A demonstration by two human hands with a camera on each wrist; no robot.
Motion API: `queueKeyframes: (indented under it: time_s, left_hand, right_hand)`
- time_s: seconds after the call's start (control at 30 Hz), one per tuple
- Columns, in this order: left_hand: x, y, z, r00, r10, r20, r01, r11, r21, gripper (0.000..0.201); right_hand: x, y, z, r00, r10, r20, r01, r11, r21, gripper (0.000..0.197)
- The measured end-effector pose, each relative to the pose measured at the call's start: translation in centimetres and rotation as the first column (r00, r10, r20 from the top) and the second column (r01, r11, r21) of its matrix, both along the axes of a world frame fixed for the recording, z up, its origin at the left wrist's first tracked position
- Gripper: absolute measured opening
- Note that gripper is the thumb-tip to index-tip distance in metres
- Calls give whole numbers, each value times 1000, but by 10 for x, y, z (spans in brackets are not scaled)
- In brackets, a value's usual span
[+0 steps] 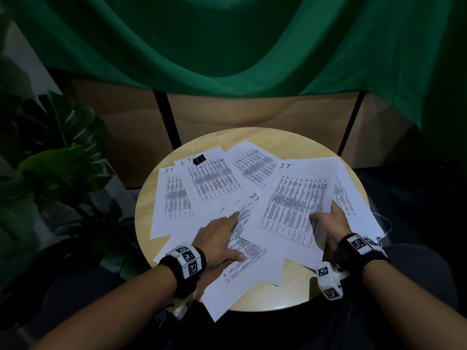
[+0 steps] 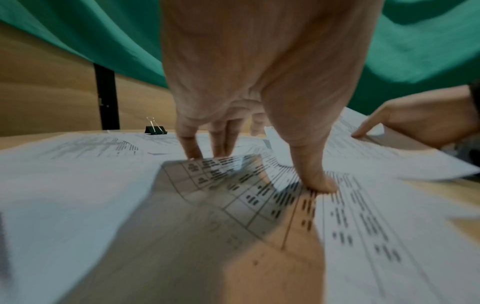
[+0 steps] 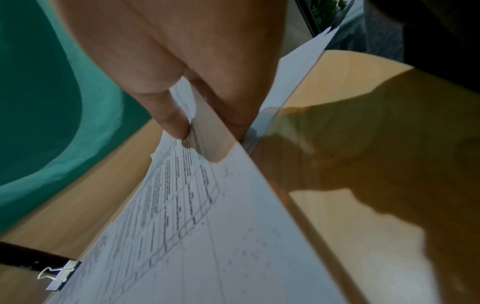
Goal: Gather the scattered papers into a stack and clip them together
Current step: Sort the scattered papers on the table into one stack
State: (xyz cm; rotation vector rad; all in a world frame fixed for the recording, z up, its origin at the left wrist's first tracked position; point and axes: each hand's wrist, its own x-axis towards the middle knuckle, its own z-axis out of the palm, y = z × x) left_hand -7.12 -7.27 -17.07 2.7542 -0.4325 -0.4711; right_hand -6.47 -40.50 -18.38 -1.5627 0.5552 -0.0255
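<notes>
Our left hand (image 1: 219, 242) presses flat, fingers straight, on papers (image 1: 202, 183) | right hand (image 1: 328, 223) pinches one sheet (image 1: 290, 205) | binder clip (image 1: 199, 159) lies far beyond our left fingertips.

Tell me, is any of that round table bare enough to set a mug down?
Bare wood shows on the round table along the far rim beyond the binder clip, and at the near edge beside the right hand. The middle is crowded: printed papers overlap, under the left hand too.
</notes>
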Motion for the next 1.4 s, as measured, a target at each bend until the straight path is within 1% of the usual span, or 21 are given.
queueKeyframes:
  time_s: [0.13, 0.23, 0.27, 0.33, 0.4, 0.47, 0.57, 0.67, 0.77, 0.83, 0.9, 0.97, 1.03, 1.07, 1.13, 1.2, 1.23, 1.27, 1.3, 1.37, 1.4]
  left_hand:
    - [16, -6, 10, 975, 204, -89, -191, 973, 133, 146]
    - [40, -6, 17, 962, 245, -119, -209, 944, 254, 132]
    - [46, -8, 16, 970, 221, -104, -191, 952, 241, 129]
    - [54, -19, 9, 989, 113, -92, -98, 983, 156, 139]
    - [56, -33, 0, 991, 10, -131, 7, 992, 126, 143]
    - [54, -41, -8, 988, -16, -153, 31, 995, 97, 135]
    - [47, -39, -10, 995, -39, -95, 40, 999, 16, 116]
    - [37, -33, -9, 1000, 2, 26, -1, 997, -75, 104]
    - [32, -29, -8, 983, 90, 159, -71, 991, -116, 91]
    - [34, -25, -4, 975, 165, 150, -138, 975, -175, 77]
    - [40, -20, 7, 967, 229, 114, -188, 938, -292, 39]
    - [46, -11, 20, 966, 246, 84, -189, 885, -425, 10]
    - [50, -2, 41, 971, 239, 16, -192, 819, -541, 2]
    - [52, 3, 52, 972, 234, -12, -196, 781, -593, 5]
    - [57, 9, 75, 969, 242, -58, -214, 691, -690, 16]
    - [67, 8, 87, 958, 251, -140, -264, 574, -775, 24]
    - [71, 3, 90, 951, 247, -186, -293, 530, -796, 28]
    - [75, -4, 90, 946, 231, -227, -316, 507, -802, 33]
    - [77, -13, 88, 938, 213, -274, -345, 501, -793, 39]
    - [79, -33, 79, 914, 169, -368, -400, 519, -756, 56]
    - [82, -42, 70, 902, 150, -404, -418, 535, -735, 67]
  right_hand:
    - [-2, -4, -2, 1000, -4, -3, 4, 1000, 4, 38]
    - [-1, -10, -10, 1000, -16, -24, 17, 1000, 4, 35]
    - [0, -12, -13, 999, -23, -23, 24, 1000, 17, 33]
    - [1, -10, -7, 999, -40, -6, 40, 999, 31, 33]
    - [0, -7, 0, 997, -64, 36, 60, 993, 106, 47]
    - [1, -12, 2, 995, -77, 69, 68, 989, 131, 59]
    - [-1, -14, 18, 995, -54, 79, 47, 994, 96, 60]
    - [-2, -17, 32, 993, -66, 99, 57, 994, 96, 59]
    - [2, -28, 34, 996, -69, 59, 76, 991, -114, 48]
    - [5, -38, 25, 998, -47, 45, 54, 983, -175, 47]
    - [7, -43, 16, 999, -15, 32, 20, 986, -164, 50]
    - [5, -40, 14, 998, -19, 60, 22, 998, -53, 53]
    - [2, -36, 14, 998, -19, 60, 18, 1000, 12, 57]
    - [0, -32, 17, 998, 12, 55, -12, 1000, -3, 63]
    - [-3, -24, 20, 992, 102, 80, -101, 995, -16, 90]
    - [0, -15, 21, 985, 138, 102, -143, 989, 44, 112]
    - [4, -10, 17, 979, 177, 98, -179, 984, 7, 111]
    - [6, 3, 20, 980, 188, 70, -191, 980, 49, 101]
    - [8, 14, 18, 975, 207, 76, -211, 976, 50, 81]
    - [11, 34, 20, 992, 117, 35, -122, 973, 194, 30]
    - [10, 42, 22, 995, 101, -1, -98, 966, 240, 26]
